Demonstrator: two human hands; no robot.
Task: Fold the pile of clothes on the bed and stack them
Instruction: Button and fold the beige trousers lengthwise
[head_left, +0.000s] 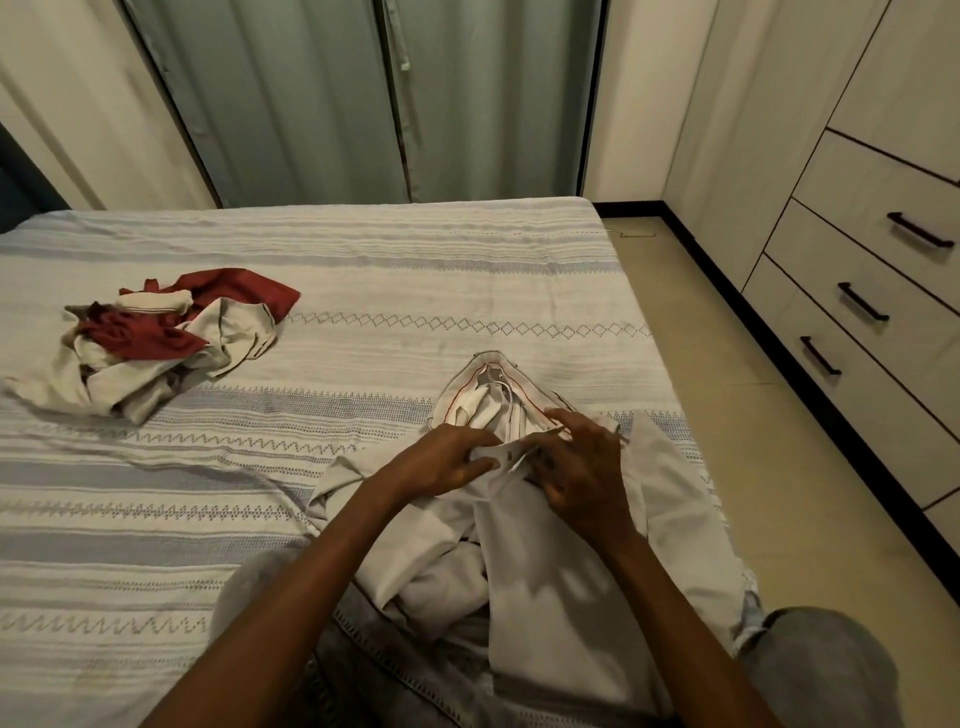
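Note:
A white garment with thin red seam lines lies crumpled on the near right part of the bed. My left hand and my right hand meet over its upper part, each pinching a fold of the white cloth and a thin strap between them. A heap of unfolded clothes, dark red and cream pieces tangled together, rests on the bed's left side, well away from both hands.
The bed has a striped grey and white cover; its right edge runs close to my hands. Beige floor lies to the right, then a cabinet with drawers and dark handles. Grey curtains hang behind the bed.

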